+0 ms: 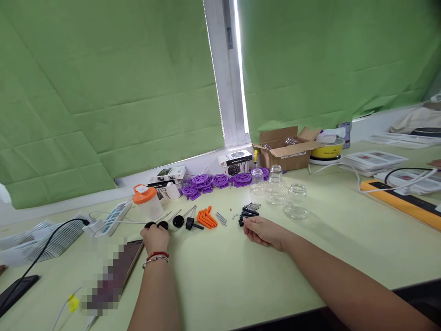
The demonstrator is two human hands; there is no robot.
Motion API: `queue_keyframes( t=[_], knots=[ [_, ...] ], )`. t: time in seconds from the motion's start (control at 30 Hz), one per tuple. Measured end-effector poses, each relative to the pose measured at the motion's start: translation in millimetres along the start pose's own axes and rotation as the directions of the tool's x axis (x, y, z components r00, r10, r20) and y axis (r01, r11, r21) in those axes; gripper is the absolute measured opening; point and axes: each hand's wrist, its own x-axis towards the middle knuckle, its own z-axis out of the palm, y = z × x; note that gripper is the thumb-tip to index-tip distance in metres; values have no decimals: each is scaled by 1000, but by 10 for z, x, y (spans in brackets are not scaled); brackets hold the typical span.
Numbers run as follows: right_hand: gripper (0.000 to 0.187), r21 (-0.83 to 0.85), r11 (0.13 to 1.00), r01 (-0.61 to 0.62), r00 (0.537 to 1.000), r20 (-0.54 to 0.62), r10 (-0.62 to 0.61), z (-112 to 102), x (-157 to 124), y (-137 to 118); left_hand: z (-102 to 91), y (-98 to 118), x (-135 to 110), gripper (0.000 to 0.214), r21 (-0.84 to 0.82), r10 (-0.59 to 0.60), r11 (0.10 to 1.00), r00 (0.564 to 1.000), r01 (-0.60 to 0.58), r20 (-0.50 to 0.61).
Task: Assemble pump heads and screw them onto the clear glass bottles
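At the left, my left hand (155,238) has its fingers curled down at a black round-headed piece with a metal rod (163,225), one of several lying in a row. The fingertips are mostly hidden behind the hand. A black piece with a side stem (193,224) is close by. In the middle, my right hand (262,231) is closed, thumb against forefinger, right at a small pile of black plastic tubes (248,212). Springs (254,206) lie just behind them. Between my hands are orange crank-shaped handles (207,218) and thin metal rods (221,218).
Clear jars (295,202) stand right of centre, near purple plastic parts (220,180) and an open cardboard box (287,149). An orange-lidded shaker cup (148,202), a power strip (115,218) and a tablet-like device (134,253) are at left. Cables cross the table.
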Motion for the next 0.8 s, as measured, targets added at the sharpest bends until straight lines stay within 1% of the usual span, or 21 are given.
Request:
queue_keyframes(
  t=[0.1, 0.2, 0.4, 0.5, 0.6, 0.7, 0.77, 0.8],
  knots=[
    [45, 10, 1000, 5, 1000, 0, -5, -3, 12, 18, 6, -9, 35, 29, 6, 38, 999, 999, -38, 7],
    [44, 8, 1000, 8, 1000, -3, -8, -5, 7, 16, -10, -9, 37, 25, -3, 58, 998, 998, -58, -24],
    [44, 7, 1000, 6, 1000, -1, -6, -2, -9, -8, -37, 13, -16, 23, -63, 85, 993, 981, -97, -175],
    [43, 3, 1000, -3, 1000, 1, 3, 0, -4, -8, -65, 34, -29, 22, -103, 116, 984, 960, -146, -254],
    [43, -1, 1000, 1, 1000, 2, -1, 0, 3, -4, -130, 90, -61, 24, -139, 145, 970, 931, -202, -336],
    [42, -7, 1000, 1, 1000, -3, -1, -5, 10, 3, -214, 205, -155, 24, -176, 212, 934, 878, -311, -429],
    [41, -10, 1000, -5, 1000, -4, 5, -11, 15, 8, -262, 306, -257, 21, -232, 299, 844, 783, -484, -545],
    [41, -11, 1000, -6, 1000, -2, 6, -13, 16, 10, -282, 359, -316, 19, -250, 333, 802, 752, -543, -569]
  ],
)
